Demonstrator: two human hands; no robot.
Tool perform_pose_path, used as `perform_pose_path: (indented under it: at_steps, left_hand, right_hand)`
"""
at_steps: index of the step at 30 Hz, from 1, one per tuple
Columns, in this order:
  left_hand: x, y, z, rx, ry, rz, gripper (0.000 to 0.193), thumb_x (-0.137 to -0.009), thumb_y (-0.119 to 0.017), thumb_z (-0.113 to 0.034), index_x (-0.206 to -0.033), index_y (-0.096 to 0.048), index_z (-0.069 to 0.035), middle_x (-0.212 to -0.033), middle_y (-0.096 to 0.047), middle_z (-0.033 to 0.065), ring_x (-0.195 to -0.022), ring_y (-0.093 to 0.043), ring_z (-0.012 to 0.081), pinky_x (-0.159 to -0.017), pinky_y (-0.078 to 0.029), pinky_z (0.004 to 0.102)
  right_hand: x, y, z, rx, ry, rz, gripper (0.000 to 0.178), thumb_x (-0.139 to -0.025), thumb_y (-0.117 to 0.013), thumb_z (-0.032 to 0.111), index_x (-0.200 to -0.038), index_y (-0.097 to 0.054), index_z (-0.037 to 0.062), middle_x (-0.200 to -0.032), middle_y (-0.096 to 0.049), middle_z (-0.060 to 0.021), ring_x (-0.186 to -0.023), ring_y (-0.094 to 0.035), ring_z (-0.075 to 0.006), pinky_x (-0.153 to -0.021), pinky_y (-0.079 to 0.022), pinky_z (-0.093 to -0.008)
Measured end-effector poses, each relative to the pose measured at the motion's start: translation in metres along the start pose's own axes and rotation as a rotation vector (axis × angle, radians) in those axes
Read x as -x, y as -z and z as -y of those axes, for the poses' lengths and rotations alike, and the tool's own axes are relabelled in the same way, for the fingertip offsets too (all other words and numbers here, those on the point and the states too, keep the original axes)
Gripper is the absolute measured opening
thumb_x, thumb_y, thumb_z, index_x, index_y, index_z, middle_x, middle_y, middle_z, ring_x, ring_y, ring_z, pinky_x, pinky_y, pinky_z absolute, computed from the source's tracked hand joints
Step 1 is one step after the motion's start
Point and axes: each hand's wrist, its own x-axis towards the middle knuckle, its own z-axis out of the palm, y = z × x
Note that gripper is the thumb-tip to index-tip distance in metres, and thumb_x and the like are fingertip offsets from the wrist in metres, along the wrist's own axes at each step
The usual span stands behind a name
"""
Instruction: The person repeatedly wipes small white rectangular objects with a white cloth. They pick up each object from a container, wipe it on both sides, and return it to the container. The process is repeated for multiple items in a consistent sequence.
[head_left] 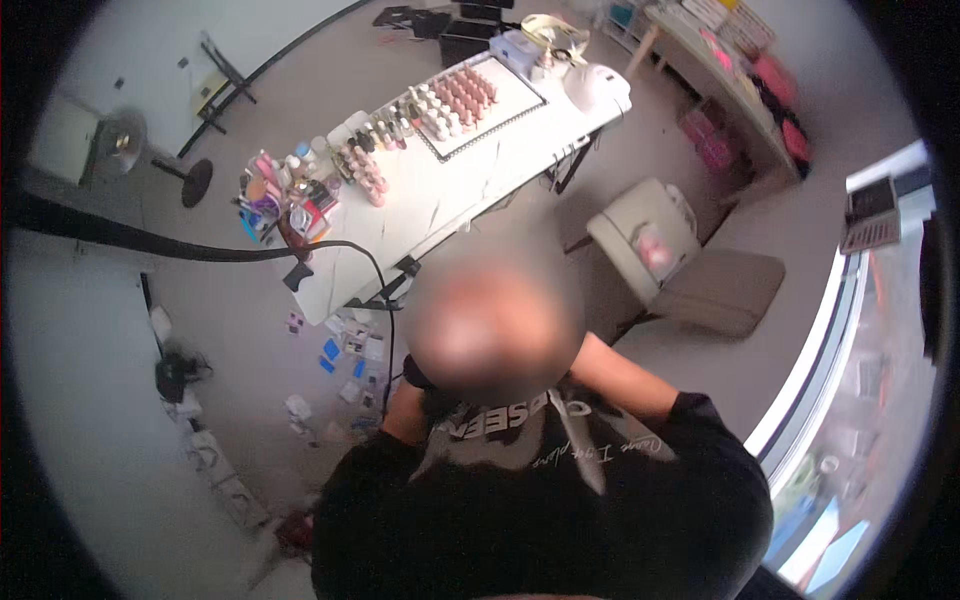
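The person's fingers were lost in blur, so I could not tell if they were wide or narrow; the long white marble-patterned table (425,205) lay ahead.

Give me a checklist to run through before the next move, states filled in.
1. Grip: cannot tell; the picture is blurred where the left forearm and right forearm end.
2. Pink bottles: ok; grouped in rows on a dark-edged white panel.
3. Left end of the white table: not ok; crowded with mixed containers.
4. Floor by the table: not ok; blue and white items lie scattered.
5. Folding chair free: not ok; a pink-and-white item is on it.
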Motion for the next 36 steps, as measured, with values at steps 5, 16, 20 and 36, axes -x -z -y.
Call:
perform_pose_path:
  at_steps: [5, 16, 20, 36]
  left_hand:
    - [-0.002, -0.003, 0.006, -0.559, -0.183, 0.057, 0.026, -0.094, -0.047, -0.015, -0.118, -0.051, -0.004, -0.109, -0.058, 0.0086, -0.1, -0.056, 0.0219, -0.084, -0.046, 0.0354]
    - [-0.031, -0.031, -0.001, 0.554, 0.345, -0.101, 0.009, -0.094, -0.045, -0.015, -0.096, -0.051, -0.009, -0.073, -0.048, 0.0009, -0.061, -0.047, 0.0113, -0.056, -0.04, 0.0268]
    - [-0.057, -0.054, -0.005, 0.508, 0.342, -0.144, 0.015, -0.099, -0.043, -0.025, -0.099, -0.048, -0.011, -0.066, -0.038, -0.0023, -0.054, -0.039, 0.0083, -0.048, -0.033, 0.0233]
    - [-0.231, -0.175, -0.008, 0.25, 0.348, -0.018, 0.069, -0.09, -0.031, -0.069, -0.117, -0.046, -0.007, -0.065, -0.045, 0.0046, -0.044, -0.038, 0.015, -0.041, -0.031, 0.0288]
  right_hand:
    - [0.018, 0.02, -0.013, 0.336, 0.151, -0.025, 0.052, -0.085, -0.06, 0.022, -0.133, -0.046, 0.008, -0.13, -0.049, -0.0116, -0.12, -0.047, -0.0262, -0.105, -0.034, -0.0408]
    - [0.011, 0.039, -0.011, 0.512, 0.158, -0.011, 0.101, -0.054, -0.082, 0.043, -0.141, -0.036, 0.0208, -0.137, -0.042, -0.0108, -0.13, -0.038, -0.0281, -0.109, -0.025, -0.0501]
    - [0.018, 0.073, -0.017, 0.517, 0.152, -0.066, 0.093, -0.065, -0.074, 0.056, -0.139, -0.037, 0.0133, -0.143, -0.036, -0.0174, -0.127, -0.041, -0.0341, -0.108, -0.027, -0.0493]
    - [0.103, 0.271, -0.101, 0.735, -0.397, -0.404, 0.079, -0.084, -0.063, 0.039, -0.147, -0.024, 0.0121, -0.134, -0.044, -0.0172, -0.121, -0.045, -0.0336, -0.107, -0.03, -0.0491]
